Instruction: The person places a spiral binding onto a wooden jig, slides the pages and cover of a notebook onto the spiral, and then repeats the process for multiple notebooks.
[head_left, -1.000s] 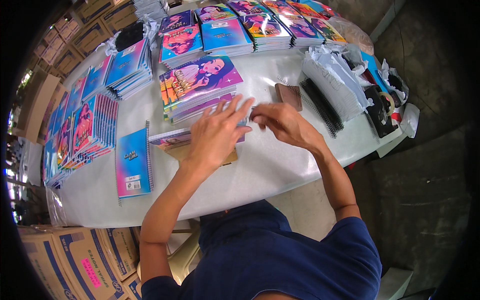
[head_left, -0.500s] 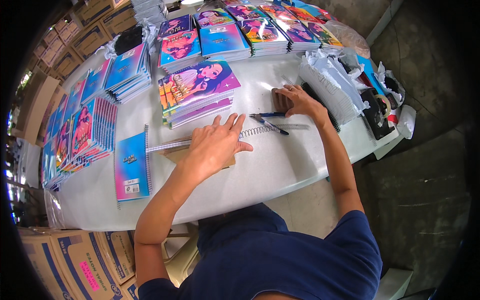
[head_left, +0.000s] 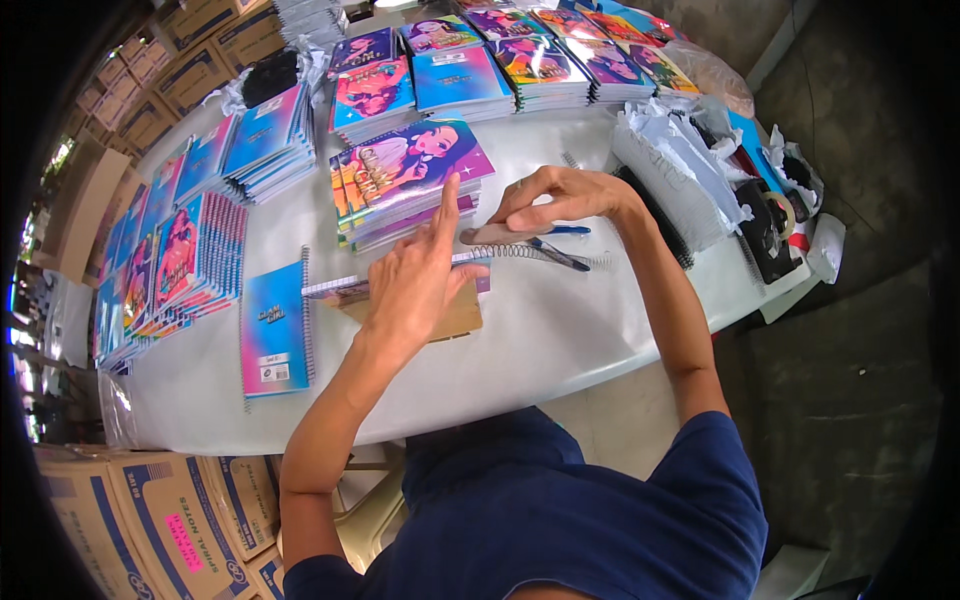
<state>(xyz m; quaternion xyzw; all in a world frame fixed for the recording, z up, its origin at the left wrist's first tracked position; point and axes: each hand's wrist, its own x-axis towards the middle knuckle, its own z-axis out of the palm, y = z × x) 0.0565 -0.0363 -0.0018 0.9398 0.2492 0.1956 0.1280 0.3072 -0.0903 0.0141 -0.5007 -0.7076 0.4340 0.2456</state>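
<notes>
white table (head_left: 560, 340): notebook stacks (head_left: 405, 180), single blue notebook (head_left: 275, 330), wire spirals (head_left: 665, 185).

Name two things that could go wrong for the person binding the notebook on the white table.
The spiral wire sticks out past the notebook under the left hand, so it might bend or snag. The right hand presses close to blue-handled pliers, which could slip. The tall stack of notebooks just behind might be knocked.

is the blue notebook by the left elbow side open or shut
Shut. The blue spiral notebook lies flat on the white table with its front cover showing and no inner pages exposed, apart from the left hand.
</notes>
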